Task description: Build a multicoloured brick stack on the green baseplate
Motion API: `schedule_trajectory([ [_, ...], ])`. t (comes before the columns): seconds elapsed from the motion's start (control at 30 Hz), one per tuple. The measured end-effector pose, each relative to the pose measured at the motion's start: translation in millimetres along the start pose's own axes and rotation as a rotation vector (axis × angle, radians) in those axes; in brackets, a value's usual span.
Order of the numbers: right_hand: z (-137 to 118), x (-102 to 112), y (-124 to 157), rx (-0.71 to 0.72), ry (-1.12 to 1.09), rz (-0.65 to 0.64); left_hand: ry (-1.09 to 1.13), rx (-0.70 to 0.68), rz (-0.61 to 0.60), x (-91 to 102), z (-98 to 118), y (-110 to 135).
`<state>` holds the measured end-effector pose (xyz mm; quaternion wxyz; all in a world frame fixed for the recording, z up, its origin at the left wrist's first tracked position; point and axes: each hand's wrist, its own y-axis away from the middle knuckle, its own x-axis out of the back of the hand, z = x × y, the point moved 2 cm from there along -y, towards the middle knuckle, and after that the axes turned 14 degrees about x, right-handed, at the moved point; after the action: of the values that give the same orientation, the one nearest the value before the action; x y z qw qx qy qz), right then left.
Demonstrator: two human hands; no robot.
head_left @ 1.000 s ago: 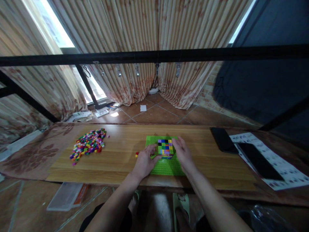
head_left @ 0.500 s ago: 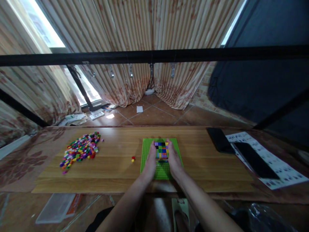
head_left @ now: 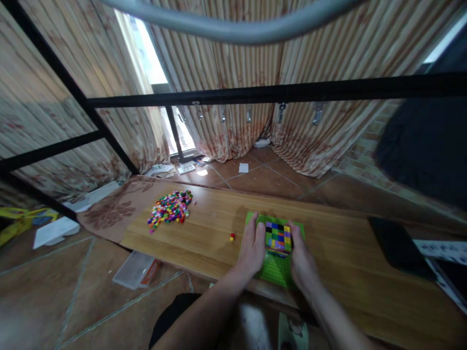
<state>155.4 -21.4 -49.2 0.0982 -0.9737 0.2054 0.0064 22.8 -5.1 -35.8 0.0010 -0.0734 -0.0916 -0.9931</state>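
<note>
Both hands lie flat on the green baseplate (head_left: 272,272), fingers extended, gripping nothing: left hand (head_left: 252,249) and right hand (head_left: 301,257) flank the block mosaic (head_left: 278,236) on the surface (head_left: 204,233).

no readable text, labels, brands or numbers anywhere. printed sheet (head_left: 443,250) at the right end of the table (head_left: 219,218) has dark marks, too blurred to read. papers on the floor (head_left: 187,168) by the curtain also too small to make out.
</note>
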Motion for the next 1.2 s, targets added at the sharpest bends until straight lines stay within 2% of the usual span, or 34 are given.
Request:
schedule_trajectory([
  [0.1,-2.1,7.1,-1.8,-0.150,-0.078,0.093,-0.065,-0.041,0.084,26.9,-9.8,-6.2],
  [0.27,-12.0,6.4,-5.6,-0.239,-0.137,0.107,-0.260,-0.151,0.140,65.1,-21.6,-18.2],
  [0.47,-13.8,4.1,-2.5,-0.247,-0.093,0.057,-0.429,-0.239,0.225,114.8,-19.5,-55.6],
  [0.57,-13.5,7.5,-2.9,-0.276,-0.101,0.056,-0.523,-0.242,0.337,147.3,-19.8,-74.4],
  [0.67,-13.4,11.5,-6.6,-0.287,-0.099,0.063,-0.525,-0.227,0.413,173.3,-22.6,-84.5],
  [0.73,-13.2,13.3,-10.0,-0.265,-0.098,0.050,-0.518,-0.223,0.450,183.1,-24.4,-86.5],
  [0.8,-13.0,14.9,-13.2,-0.235,-0.088,0.040,-0.518,-0.226,0.471,186.4,-25.4,-85.7],
  [0.9,-13.1,17.6,-17.3,-0.198,-0.073,0.040,-0.531,-0.252,0.452,180.6,-24.3,-80.6],
  [1.07,-17.1,26.2,-21.8,-0.136,-0.077,0.088,-0.541,-0.328,0.385,153.3,-10.9,-61.6],
  [1.2,-24.8,40.0,-17.9,-0.106,-0.088,0.165,-0.496,-0.422,0.336,129.2,6.6,-29.7],
])
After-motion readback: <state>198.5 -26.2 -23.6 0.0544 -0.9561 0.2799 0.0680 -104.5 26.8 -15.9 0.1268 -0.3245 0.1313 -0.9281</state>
